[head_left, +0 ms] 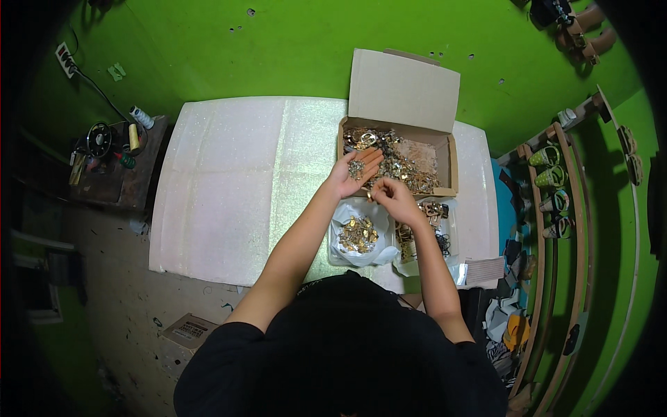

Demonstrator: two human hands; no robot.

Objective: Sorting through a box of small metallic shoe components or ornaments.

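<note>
My left hand is palm up over the front left of an open cardboard box, fingers stretched out. A small heap of silvery metal pieces rests on its palm. Just right of it, my right hand is closed in a pinch above the box's front edge; a small gold-coloured piece shows at the fingertips. Inside the box lie many mixed metal fittings, too small to name. Below my hands, a white bag-lined tray holds a pile of gold-coloured metal pieces.
Another tray with dark and gold fittings stands right of the lined one, partly behind my right forearm. All sit on a table with a pale glittery cover. A sewing machine part and thread spools are at left; a sandal rack at right.
</note>
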